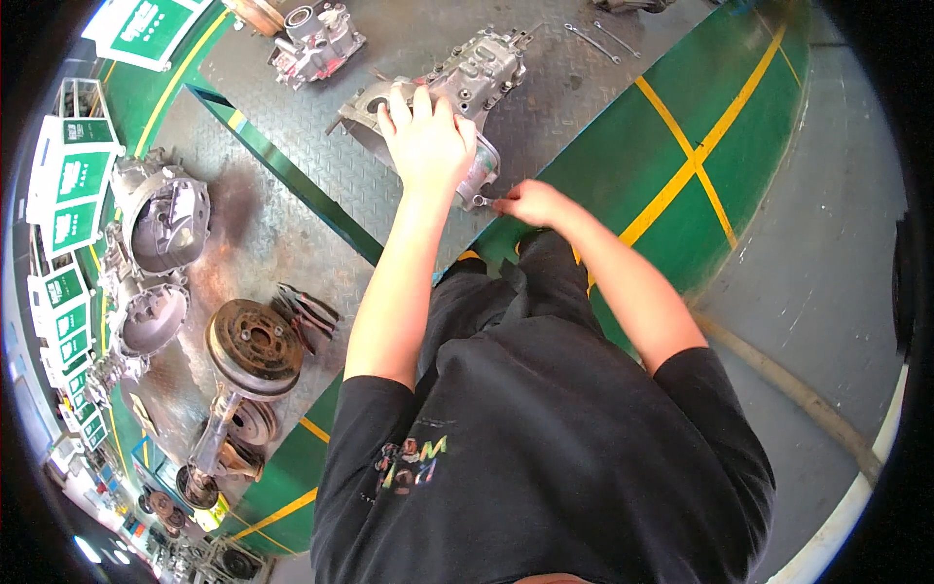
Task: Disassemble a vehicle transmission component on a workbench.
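A grey metal gearbox housing (pixel 479 73) lies on the steel-topped bench. My left hand (pixel 428 146) rests on its near part, fingers spread and bent over the casing. Palm and fingers hide that part of the housing. By the rounded near end, my right hand (pixel 541 205) is closed around a small wrench (pixel 482 201). The wrench's ring end is at the housing's near edge; whether it sits on a bolt I cannot tell. Most of the wrench's handle is hidden in my fingers.
Two more wrenches (pixel 593 45) lie at the far right of the bench (pixel 292 146). Another metal assembly (pixel 316 47) stands far left. A raised green strip (pixel 282 170) crosses the bench. Left of it are bell-shaped housings (pixel 167 222), a rusty brake drum (pixel 255 348) and pliers (pixel 309 316).
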`<state>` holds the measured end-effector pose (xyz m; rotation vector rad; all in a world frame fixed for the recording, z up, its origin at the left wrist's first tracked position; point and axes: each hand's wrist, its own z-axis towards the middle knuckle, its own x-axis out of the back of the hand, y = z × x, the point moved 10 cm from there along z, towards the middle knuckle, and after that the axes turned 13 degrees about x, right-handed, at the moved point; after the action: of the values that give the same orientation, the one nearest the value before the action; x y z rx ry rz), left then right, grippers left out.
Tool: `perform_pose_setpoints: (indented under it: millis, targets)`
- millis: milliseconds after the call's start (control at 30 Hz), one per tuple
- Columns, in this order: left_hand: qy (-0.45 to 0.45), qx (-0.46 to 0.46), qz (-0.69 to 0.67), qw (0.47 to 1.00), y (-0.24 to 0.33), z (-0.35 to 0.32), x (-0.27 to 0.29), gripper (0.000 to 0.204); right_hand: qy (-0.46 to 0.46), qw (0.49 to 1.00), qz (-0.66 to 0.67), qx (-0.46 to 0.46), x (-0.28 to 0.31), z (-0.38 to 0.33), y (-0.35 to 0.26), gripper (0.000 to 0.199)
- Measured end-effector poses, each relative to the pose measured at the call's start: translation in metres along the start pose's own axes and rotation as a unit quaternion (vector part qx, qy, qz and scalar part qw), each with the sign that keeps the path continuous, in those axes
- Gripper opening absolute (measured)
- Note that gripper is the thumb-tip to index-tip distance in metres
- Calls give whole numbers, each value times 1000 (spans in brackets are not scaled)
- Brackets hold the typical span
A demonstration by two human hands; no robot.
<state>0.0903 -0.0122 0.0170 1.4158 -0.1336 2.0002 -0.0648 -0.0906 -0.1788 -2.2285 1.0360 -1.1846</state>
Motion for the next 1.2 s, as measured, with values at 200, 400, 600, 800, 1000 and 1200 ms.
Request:
perform_pose_setpoints:
  millis: [200, 400, 600, 800, 1000, 1200]
  targets:
    - [-13, -17, -22, 1000, 7, 3, 1, 33, 19, 962, -256, 89, 79, 22, -38, 56]
    - [27, -3, -61, 998, 2, 3, 5, 36, 163, 900, -319, 249, 90, -19, -72, 48]
    - [26, 12, -51, 998, 1, 4, 5, 41, 168, 985, -24, 36, 40, -61, -31, 40]
    - [21, 10, -53, 998, 1, 4, 4, 40, 118, 953, 275, -59, -33, -52, -22, 44]
    - [22, 11, -52, 998, 3, 5, 5, 40, 80, 912, 389, -101, -68, -46, -27, 45]
    - [15, 15, -56, 998, 0, 4, 3, 40, 44, 877, 456, -143, -63, -49, -39, 46]
